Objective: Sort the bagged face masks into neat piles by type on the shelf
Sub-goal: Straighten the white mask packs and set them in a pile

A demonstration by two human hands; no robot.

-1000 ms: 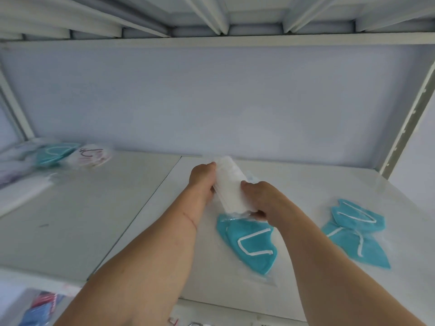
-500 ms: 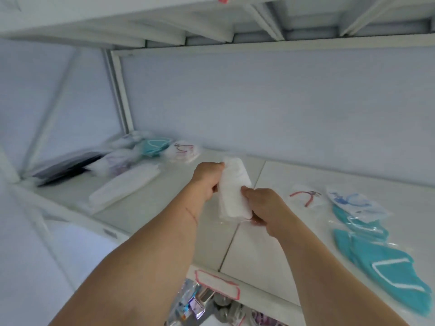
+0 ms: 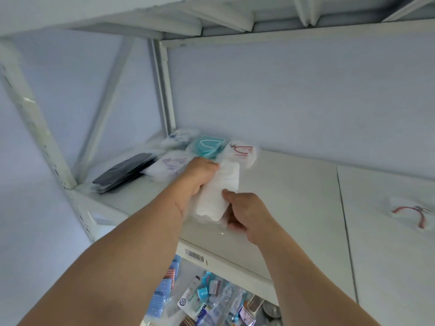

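A stack of white bagged masks (image 3: 217,192) stands tilted on end above the white shelf (image 3: 282,196), gripped at both ends. At the back left lie a teal bagged mask (image 3: 207,145), a white one with red loops (image 3: 241,150), a white one with purple print (image 3: 168,164) and a black pile (image 3: 123,172). Another red-looped bagged mask (image 3: 410,214) lies well apart, far right.

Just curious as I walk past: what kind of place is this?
Probably a stockroom: a white metal shelf with a barcode label, bagged face masks piled on it, and more packaged goods below.
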